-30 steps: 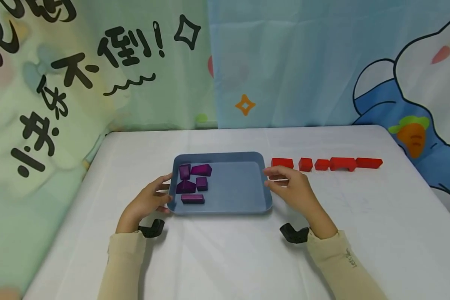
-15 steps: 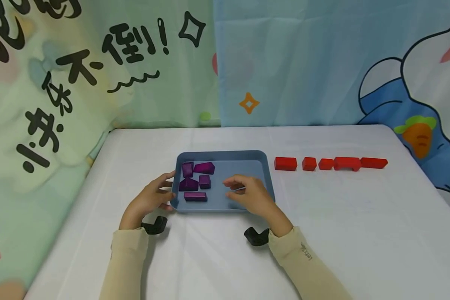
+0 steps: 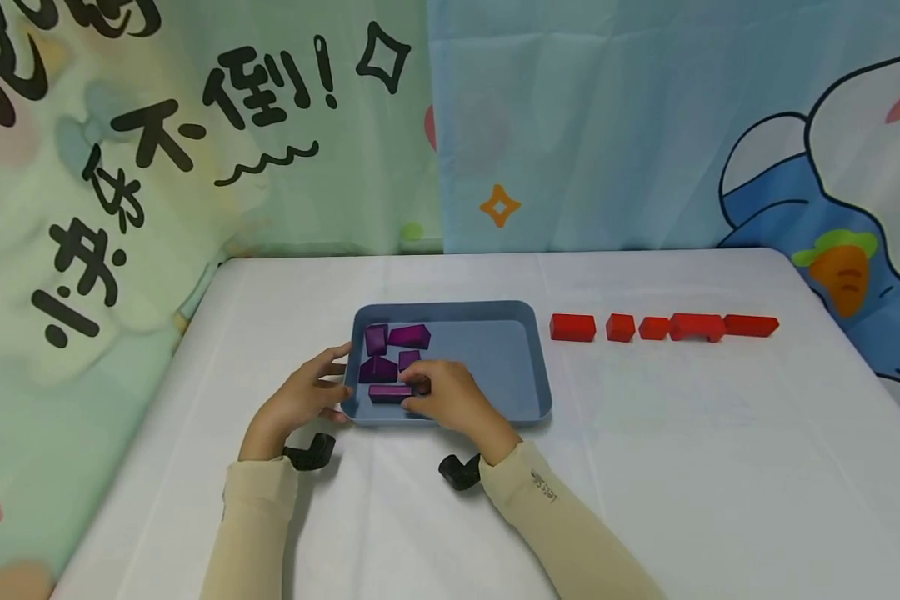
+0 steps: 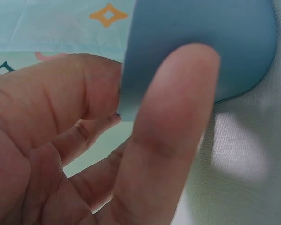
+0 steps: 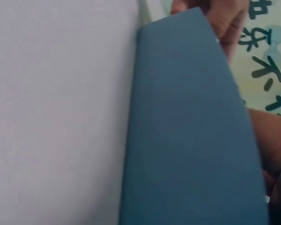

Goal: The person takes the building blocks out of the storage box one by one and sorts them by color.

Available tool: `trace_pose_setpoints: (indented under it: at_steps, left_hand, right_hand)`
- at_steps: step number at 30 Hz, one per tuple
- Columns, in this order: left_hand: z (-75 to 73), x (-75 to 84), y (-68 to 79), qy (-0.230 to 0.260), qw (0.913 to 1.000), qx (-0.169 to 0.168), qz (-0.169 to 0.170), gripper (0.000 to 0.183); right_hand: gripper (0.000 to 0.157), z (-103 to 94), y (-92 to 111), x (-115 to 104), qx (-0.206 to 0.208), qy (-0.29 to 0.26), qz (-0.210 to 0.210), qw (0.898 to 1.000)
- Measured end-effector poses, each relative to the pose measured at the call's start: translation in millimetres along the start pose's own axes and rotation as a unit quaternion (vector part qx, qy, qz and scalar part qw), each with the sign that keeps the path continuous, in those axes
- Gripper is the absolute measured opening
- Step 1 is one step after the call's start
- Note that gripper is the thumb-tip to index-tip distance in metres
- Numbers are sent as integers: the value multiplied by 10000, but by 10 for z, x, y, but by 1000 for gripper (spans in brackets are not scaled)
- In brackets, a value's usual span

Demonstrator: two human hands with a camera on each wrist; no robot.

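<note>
A blue-grey tray (image 3: 487,367) lies on the white table, with several purple blocks grouped at its left. My left hand (image 3: 303,400) holds the tray's left side. In the left wrist view its thumb (image 4: 178,89) presses the outer wall, and the index finger meets the edge. Over the tray reaches my right hand (image 3: 453,400), its curved fingers and thumb apart near the right end of a long purple block (image 3: 388,394). A purple cube (image 3: 408,359) is partly hidden by that hand. Contact with either block is unclear. The right wrist view shows mostly the tray's outer wall.
Red blocks (image 3: 572,327) stand in a row on the white table (image 3: 682,467), right of the tray. A printed cloth (image 3: 570,125) hangs behind the table's back edge. Black wrist pieces (image 3: 311,452) stick out below both hands.
My right hand has moved left from the tray's right edge to the purple blocks. The left hand stays at the tray's left side. The purple blocks keep their places in the tray.
</note>
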State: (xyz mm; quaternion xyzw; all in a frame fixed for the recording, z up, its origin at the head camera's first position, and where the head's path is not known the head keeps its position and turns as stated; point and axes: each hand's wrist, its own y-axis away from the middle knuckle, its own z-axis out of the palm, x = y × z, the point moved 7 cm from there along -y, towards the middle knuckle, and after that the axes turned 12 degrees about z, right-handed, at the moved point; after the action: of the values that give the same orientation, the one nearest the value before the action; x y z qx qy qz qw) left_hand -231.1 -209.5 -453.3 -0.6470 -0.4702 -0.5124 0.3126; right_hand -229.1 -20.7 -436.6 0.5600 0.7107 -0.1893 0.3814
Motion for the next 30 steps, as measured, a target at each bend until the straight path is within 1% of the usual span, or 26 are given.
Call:
trace_pose_setpoints:
  at_steps: [4, 7, 10, 14, 16, 20, 25, 30]
  left_hand:
    - [14, -5, 0, -7, 10000, -16, -30, 67]
    - [26, -2, -3, -13, 10000, -53, 3, 68]
    - [29, 3, 1, -44, 10000, -48, -2, 68]
    - [23, 22, 18, -87, 9999, -48, -18, 68]
    - [16, 36, 24, -105, 9999, -41, -6, 68]
    - [14, 52, 31, -152, 9999, -69, 32, 69]
    - [25, 55, 26, -143, 9999, -71, 32, 69]
    - [37, 49, 22, -90, 9999, -67, 14, 70]
  right_hand:
    - [18, 20, -16, -14, 84, 163, -76, 9998]
    - [16, -34, 17, 17, 220, 162, -158, 9995]
    - [18, -171, 86, 49, 423, 115, -320, 9985]
    - [20, -438, 199, 107, 670, 13, -621, 9958]
    - [21, -580, 249, 163, 774, -24, -648, 9949]
    - [23, -859, 344, 303, 982, -90, -451, 9941]
    - [26, -1176, 438, 513, 1262, 26, -117, 9919]
    - [26, -1450, 506, 734, 1499, 180, 279, 9881]
